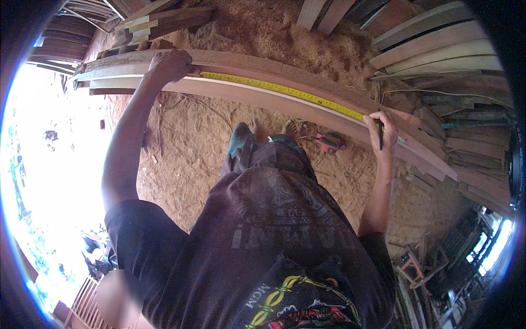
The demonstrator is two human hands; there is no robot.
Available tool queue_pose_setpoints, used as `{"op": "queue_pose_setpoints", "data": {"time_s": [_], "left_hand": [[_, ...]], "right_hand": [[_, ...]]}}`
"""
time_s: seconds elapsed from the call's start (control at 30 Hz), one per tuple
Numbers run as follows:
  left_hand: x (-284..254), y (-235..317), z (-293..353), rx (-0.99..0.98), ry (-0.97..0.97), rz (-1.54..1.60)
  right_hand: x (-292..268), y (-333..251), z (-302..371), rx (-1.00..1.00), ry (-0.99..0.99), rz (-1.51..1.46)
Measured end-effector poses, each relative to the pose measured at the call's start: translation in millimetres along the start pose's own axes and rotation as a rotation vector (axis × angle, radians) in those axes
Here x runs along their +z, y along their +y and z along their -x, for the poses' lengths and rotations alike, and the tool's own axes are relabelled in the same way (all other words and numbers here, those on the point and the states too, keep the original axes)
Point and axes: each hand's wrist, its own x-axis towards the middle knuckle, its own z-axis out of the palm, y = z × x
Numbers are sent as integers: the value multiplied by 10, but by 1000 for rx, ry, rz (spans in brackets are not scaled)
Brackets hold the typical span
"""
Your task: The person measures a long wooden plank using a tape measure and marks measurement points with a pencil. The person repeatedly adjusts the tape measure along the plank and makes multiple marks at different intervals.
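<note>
Yellow tape (285, 90) lies along the plank (257, 101), left hand (171, 64) pinning it, right hand (383, 129) gripping a pencil (380, 134).

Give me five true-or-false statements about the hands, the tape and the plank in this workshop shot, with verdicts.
1. The yellow tape measure lies stretched along the long wooden plank. True.
2. The left hand holds a hammer. False: it presses down near the tape's left end on the plank.
3. The right hand holds a dark pencil-like marker at the tape's right end. True.
4. The plank lies flat on the ground. False: it rests raised above the sawdust-covered ground, across other timber.
5. A red tool lies on the ground below the plank. True.
</note>
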Motion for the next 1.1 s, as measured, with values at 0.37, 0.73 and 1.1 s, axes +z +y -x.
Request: {"op": "queue_pose_setpoints", "data": {"time_s": [0.37,0.73,1.1], "left_hand": [[163,-97,-88,52,105,9],[-48,-10,15,-66,-68,128],[360,-324,-230,68,93,41]], "right_hand": [[-9,-8,5,-16,-3,0],[-12,-31,21,31,-1,3],[23,36,-8,-47,16,-32]]}}
